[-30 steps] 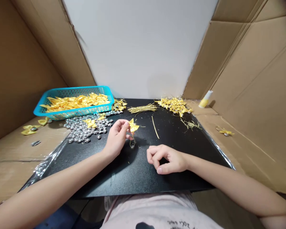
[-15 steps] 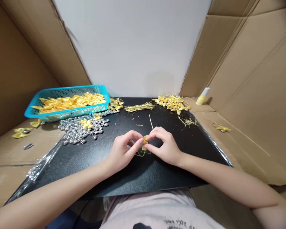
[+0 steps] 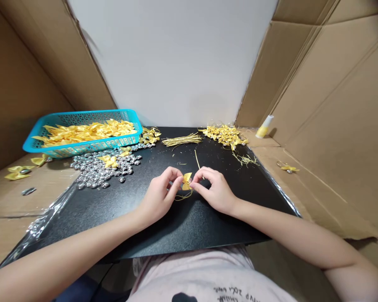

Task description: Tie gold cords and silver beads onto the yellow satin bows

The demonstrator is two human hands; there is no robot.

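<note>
Between my two hands, above the middle of the black table [image 3: 138,228], is a small yellow ribbon bow [image 3: 187,179]. My left hand [image 3: 162,191] pinches its left side between thumb and index finger. From the other side, the thumb and index fingertip of my right hand [image 3: 214,186] close on the bow near a shiny bead [image 3: 190,181] at its middle. A loop of thin yellow cord [image 3: 183,197] hangs below the bow. Beyond my right fingers a single straight piece of cord [image 3: 198,158] lies on the table.
At the back left a blue basket [image 3: 82,147] holds many yellow bows, with silver beads [image 3: 97,170] strewn before it. Cut cords [image 3: 182,140] lie at the back, beside a pile of beaded bows [image 3: 225,135]. A white-and-yellow cone [image 3: 264,126] stands right. Cardboard walls enclose both sides.
My hands have drawn slightly apart, and the bow has turned so that more of it and its bead show. The whole view has shifted a little.
</note>
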